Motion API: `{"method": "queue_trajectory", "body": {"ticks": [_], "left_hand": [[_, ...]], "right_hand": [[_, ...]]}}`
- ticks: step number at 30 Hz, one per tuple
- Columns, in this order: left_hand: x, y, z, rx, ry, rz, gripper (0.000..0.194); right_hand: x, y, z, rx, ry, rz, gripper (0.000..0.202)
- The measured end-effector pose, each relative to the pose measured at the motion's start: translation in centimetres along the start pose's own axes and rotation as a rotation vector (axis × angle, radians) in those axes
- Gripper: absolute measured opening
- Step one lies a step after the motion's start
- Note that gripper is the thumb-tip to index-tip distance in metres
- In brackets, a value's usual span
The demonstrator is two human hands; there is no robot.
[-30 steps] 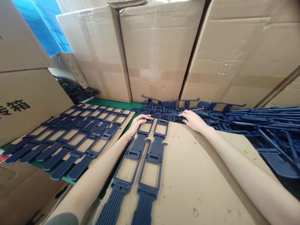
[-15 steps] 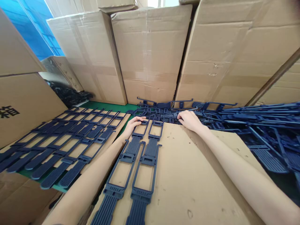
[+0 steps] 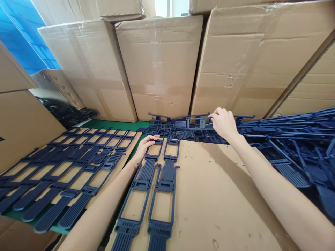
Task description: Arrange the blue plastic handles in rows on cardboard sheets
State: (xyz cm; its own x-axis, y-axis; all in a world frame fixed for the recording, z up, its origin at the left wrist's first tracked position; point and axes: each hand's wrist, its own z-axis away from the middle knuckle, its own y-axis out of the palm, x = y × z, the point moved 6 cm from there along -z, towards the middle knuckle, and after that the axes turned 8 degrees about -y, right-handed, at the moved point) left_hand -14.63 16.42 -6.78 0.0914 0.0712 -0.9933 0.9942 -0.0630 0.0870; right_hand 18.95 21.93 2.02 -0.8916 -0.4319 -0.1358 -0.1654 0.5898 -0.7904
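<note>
Dark blue plastic frames with ribbed, strap-like ends lie in two columns on a cardboard sheet [image 3: 199, 195]. My left hand [image 3: 145, 145] is closed at the far end of the left column, its fingers and thumb on the top of a plastic frame [image 3: 154, 150]. Beyond the sheet's far edge, my right hand [image 3: 223, 122] pinches the end of another plastic frame [image 3: 200, 123], held above a tangled pile of the same parts [image 3: 183, 134]. The fingertips of the right hand are partly hidden by the hand itself.
To the left, several rows of similar frames [image 3: 78, 157] lie on another cardboard piece over a green surface [image 3: 136, 126]. A large heap of parts [image 3: 295, 129] spreads along the right. Tall cardboard boxes [image 3: 159, 69] stand behind, with black plastic [image 3: 65, 111] at the left.
My right hand has risen from the pile and moved slightly right, with a plastic frame now in its fingers. The left hand stays at the column's end. The view has shifted slightly.
</note>
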Motion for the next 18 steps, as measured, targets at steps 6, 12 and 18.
{"method": "queue_trajectory", "body": {"ticks": [6,12,18], "left_hand": [[0.0,0.0,0.1,-0.012,-0.007,-0.004,0.018],[-0.1,0.1,0.3,-0.022,-0.019,0.001,0.018],[-0.1,0.2,0.2,-0.015,0.000,-0.003,0.016]], "right_hand": [[-2.4,-7.4,-0.3,-0.410,0.082,-0.258,0.023],[-0.5,-11.4,-0.3,-0.299,0.009,-0.865,0.011],[5.2,-8.6,-0.3,0.150,-0.100,-0.866,0.016]]}}
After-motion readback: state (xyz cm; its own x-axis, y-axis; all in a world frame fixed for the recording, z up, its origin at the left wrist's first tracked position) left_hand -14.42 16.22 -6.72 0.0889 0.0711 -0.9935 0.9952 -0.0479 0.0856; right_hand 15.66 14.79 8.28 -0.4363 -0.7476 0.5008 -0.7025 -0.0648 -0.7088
